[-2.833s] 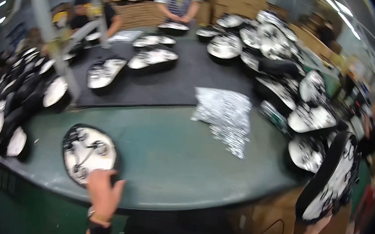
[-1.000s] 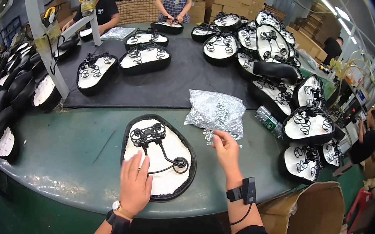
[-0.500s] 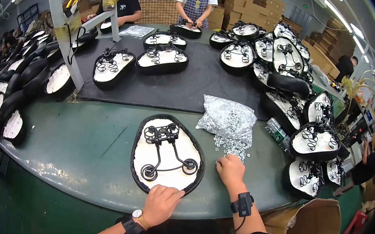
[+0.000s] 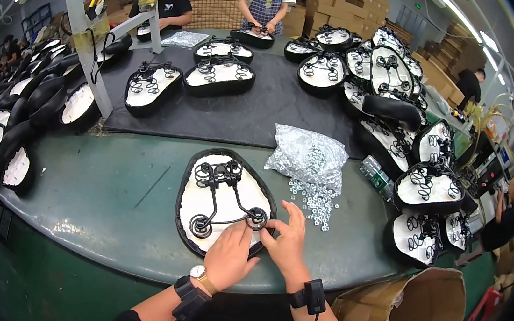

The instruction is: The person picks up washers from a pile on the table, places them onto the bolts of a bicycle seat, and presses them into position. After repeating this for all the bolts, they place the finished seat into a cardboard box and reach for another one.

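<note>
1. Black wire spring frame (image 4: 225, 198) is where we are pinching: left hand (image 4: 229, 256) and right hand (image 4: 286, 244) together at its near coil.
2. We are steadying the upturned saddle (image 4: 226, 202) on the green table (image 4: 104, 206).
3. Loose washers (image 4: 315, 200) beside the bag (image 4: 309, 154) are risking a scatter if our wrist is brushing them.

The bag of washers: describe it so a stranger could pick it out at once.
On the green table, look just beyond the upturned saddle under both hands, toward the black mat. The clear plastic bag lies there, crumpled and silvery, small metal rings spilling from it; everything around it is black and white.
</note>
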`<action>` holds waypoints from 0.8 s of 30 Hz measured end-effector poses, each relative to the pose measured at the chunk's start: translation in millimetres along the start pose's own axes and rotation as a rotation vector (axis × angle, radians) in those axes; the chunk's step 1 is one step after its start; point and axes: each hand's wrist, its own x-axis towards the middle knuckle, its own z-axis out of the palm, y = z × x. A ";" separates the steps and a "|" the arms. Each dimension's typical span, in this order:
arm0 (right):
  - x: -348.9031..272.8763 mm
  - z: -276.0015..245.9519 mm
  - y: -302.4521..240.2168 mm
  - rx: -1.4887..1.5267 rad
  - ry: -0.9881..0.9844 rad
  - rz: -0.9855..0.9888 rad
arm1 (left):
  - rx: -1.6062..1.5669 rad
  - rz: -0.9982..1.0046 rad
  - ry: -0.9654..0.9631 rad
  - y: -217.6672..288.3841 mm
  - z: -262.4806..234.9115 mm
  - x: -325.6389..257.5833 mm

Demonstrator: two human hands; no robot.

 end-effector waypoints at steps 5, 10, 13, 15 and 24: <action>-6.1 9.2 5.0 0.079 0.006 -0.009 | -0.088 0.009 0.012 -9.6 -6.2 -1.4; -7.7 16.2 4.8 0.171 0.008 0.026 | -0.115 0.023 0.016 -16.6 -14.7 -2.0; -3.9 22.1 6.0 0.219 0.003 0.080 | -0.117 0.038 0.004 -20.0 -15.4 -2.1; -1.3 26.9 9.9 0.326 -0.023 0.132 | -0.119 0.032 -0.005 -21.3 -15.7 -2.0; 4.5 31.0 26.8 0.398 -0.122 0.231 | -0.053 0.019 -0.043 -11.4 -15.5 3.9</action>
